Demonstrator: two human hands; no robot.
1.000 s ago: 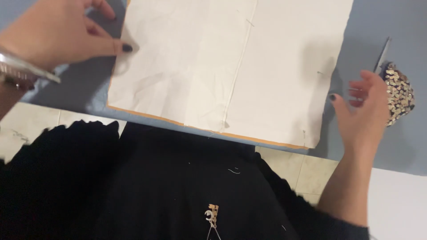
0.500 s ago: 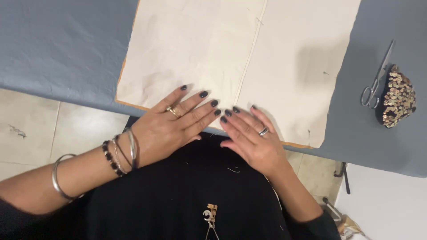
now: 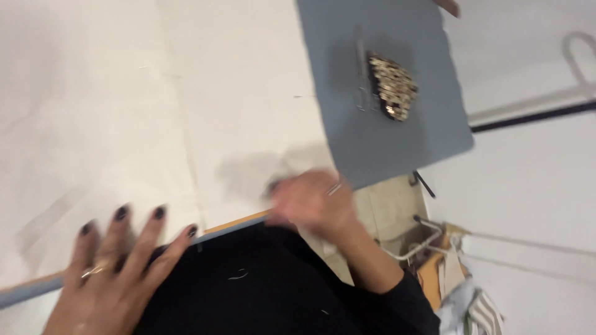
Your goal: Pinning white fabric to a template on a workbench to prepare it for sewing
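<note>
A large cream sheet of fabric or paper (image 3: 155, 111) lies spread over a grey table top (image 3: 397, 142). My left hand (image 3: 115, 273) rests flat on the sheet's near edge, fingers spread, dark nails and a ring showing. My right hand (image 3: 310, 201) is blurred at the sheet's near right corner, fingers curled on or at the edge; whether it grips the sheet is unclear. A black garment (image 3: 261, 285) covers my lap below the table edge.
Scissors (image 3: 360, 74) and a small sequinned pouch (image 3: 391, 84) lie on the grey top at the far right. Beside the table on the right are a white wall, a metal rack (image 3: 422, 239) and striped cloth (image 3: 478, 310) on the floor.
The view has swung left and tilted. My hands, side by side at the near edge before, have moved apart: the left to the left, the right toward the sheet's right corner.
</note>
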